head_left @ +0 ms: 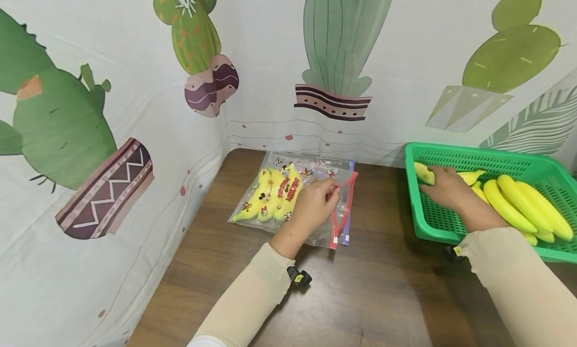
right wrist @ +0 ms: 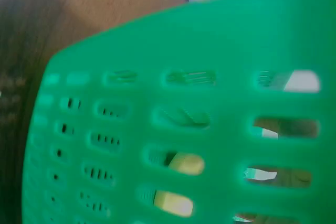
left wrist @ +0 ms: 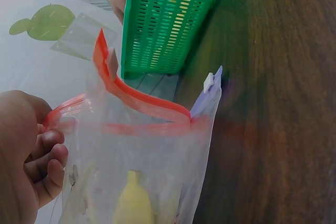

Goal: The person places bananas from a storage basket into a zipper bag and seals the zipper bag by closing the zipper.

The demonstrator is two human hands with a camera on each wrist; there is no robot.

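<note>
My left hand (head_left: pixel 317 199) pinches the red zip edge (head_left: pixel 353 179) of a clear printed zip bag (head_left: pixel 252 187); the left wrist view shows the bag's mouth parted, with thumb and fingers at the red strip (left wrist: pixel 65 114). Several yellow bananas (head_left: pixel 259 202) lie side by side inside the bag. Over the left end of a green basket (head_left: pixel 412 197), my right hand (head_left: pixel 444 189) grips a banana (head_left: pixel 423 172), its fingers partly hiding it. Basket wall fills the right wrist view, hiding that hand's grip there.
More bananas (head_left: pixel 518 204) are piled at the right side of the basket. A purple zip edge (head_left: pixel 349 227) shows just beyond the red one, under the bag. A cactus-printed cloth (head_left: pixel 266 86) hangs behind and left of the brown wooden table (head_left: pixel 351 297).
</note>
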